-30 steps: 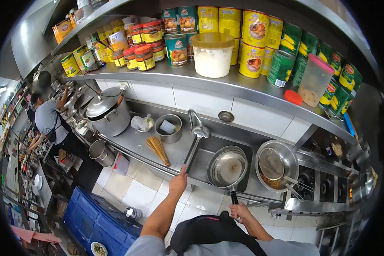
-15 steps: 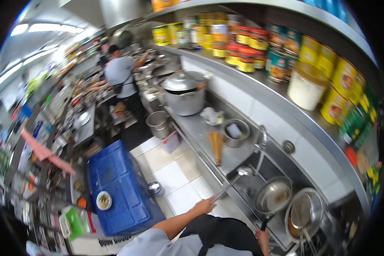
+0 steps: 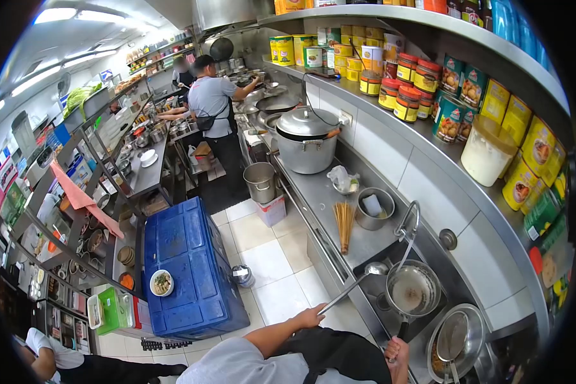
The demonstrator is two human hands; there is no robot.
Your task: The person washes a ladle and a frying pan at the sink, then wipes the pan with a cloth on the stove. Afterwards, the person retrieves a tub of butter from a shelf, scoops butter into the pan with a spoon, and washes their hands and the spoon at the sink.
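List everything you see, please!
Cans and jars: many, multicoloured, shelf
Lidded pot: one, silver, counter
Stick bundle: one, tan, counter
Bin: one, blue, floor
Bowl: one, white, on bin
Cloth: one, pink, left side
Pan: one, silver, over sink
Basin: one, silver, beside sink
Strainer: one, silver, in basin
Ladle: one, silver, over sink
Far clutter: many, mixed, left
Other people: at least three, pale tops, left
Left hand: one, bare, on ladle
Right hand: one, bare, on pan

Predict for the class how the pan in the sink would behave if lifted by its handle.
The pan would probably feel front-heavy, its wide body sitting at the end of one handle. It looks like metal, so it should hardly flex. Being open-topped, it could spill any liquid inside if tilted.
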